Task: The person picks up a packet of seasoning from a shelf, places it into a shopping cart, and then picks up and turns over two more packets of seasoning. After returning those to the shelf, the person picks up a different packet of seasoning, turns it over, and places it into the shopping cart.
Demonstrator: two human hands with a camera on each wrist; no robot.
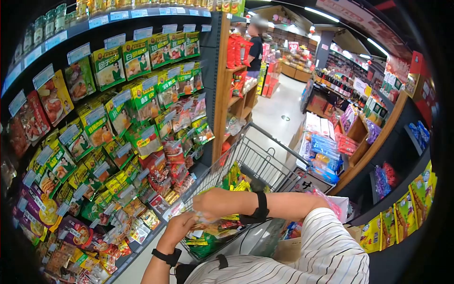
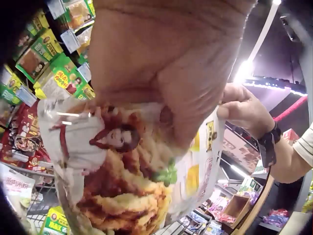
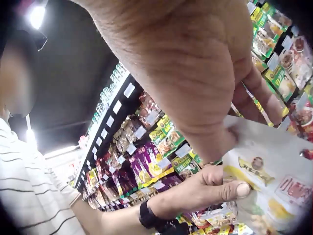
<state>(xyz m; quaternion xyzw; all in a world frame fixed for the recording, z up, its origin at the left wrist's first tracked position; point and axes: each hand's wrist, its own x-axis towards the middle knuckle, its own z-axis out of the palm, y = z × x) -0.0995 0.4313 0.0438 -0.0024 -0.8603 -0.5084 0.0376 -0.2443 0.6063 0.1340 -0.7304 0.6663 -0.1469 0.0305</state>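
Observation:
My left hand and right hand meet low over the shopping cart. Between them they hold a white food packet printed with golden fried food and a figure in white. In the left wrist view, the left thumb presses on its printed face, while the right hand pinches the far edge. The right wrist view shows the packet's pale side with a yellow logo, the left thumb lying over it. A narrow yellow-green strip shows by the right fingers.
Shelves of hanging seasoning packets rise on the left, above a row of price tags. Several yellow and green packets lie in the cart. Right of it stands a display of blue bags. A person stands up the aisle.

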